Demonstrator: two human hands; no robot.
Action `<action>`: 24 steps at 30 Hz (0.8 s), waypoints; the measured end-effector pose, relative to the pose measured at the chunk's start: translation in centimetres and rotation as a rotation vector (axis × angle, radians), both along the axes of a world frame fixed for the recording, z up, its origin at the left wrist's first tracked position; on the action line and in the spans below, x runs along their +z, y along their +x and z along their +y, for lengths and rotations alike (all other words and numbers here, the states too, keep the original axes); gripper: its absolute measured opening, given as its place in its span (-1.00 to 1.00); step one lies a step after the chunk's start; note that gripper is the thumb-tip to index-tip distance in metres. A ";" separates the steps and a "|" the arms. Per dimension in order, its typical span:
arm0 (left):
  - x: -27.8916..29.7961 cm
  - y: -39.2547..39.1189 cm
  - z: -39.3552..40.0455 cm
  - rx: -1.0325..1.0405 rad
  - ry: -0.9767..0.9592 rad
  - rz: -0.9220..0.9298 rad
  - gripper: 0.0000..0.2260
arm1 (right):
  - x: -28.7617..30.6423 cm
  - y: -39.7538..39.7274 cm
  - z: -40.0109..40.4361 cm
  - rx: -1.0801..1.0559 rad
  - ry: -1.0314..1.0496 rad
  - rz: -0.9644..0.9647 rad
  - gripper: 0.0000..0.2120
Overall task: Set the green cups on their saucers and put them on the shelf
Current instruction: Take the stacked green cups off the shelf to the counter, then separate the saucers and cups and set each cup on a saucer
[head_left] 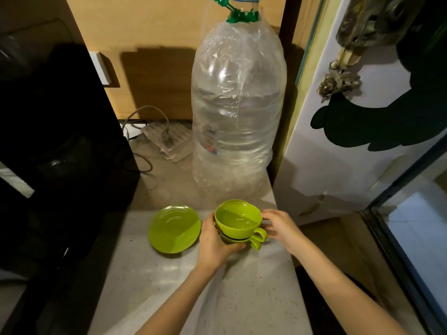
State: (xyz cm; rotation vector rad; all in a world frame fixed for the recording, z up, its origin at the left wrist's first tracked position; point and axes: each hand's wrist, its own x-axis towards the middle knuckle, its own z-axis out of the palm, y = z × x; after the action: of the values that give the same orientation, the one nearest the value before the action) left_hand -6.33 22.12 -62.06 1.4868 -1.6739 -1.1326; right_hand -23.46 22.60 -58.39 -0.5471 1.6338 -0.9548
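Both bare forearms reach over the pale speckled counter point(169, 281), the left hand point(215, 240) with fingers point(235, 249) grasping two nested lime-green plastic cups point(238, 220), the right hand point(281, 228) loosely released beside their handles, a round lime-green saucer point(174, 228) just left.

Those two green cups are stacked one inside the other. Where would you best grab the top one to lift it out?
Probably by its handle, coming from the right, where the right hand already hovers. The loop sticks out clear of the lower cup, while the left hand steadies the stack from the other side.
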 end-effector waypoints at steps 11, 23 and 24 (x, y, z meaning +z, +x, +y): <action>3.3 10.2 -3.4 0.076 0.085 -0.055 -0.43 | 4.8 6.3 -5.8 0.383 -0.207 0.399 -0.72; -1.0 13.3 -2.0 0.066 0.022 -0.396 0.24 | 0.1 16.0 -6.5 0.558 -0.077 0.417 -0.61; -1.1 13.2 -1.9 0.069 0.012 -0.382 0.22 | -0.2 16.2 -6.4 0.549 -0.086 0.438 -0.62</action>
State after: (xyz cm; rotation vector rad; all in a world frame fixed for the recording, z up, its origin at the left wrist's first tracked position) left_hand 6.87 20.18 -63.14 1.8419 -1.8472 -0.8611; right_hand -7.21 16.22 -58.62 -1.2576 1.6857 -0.5141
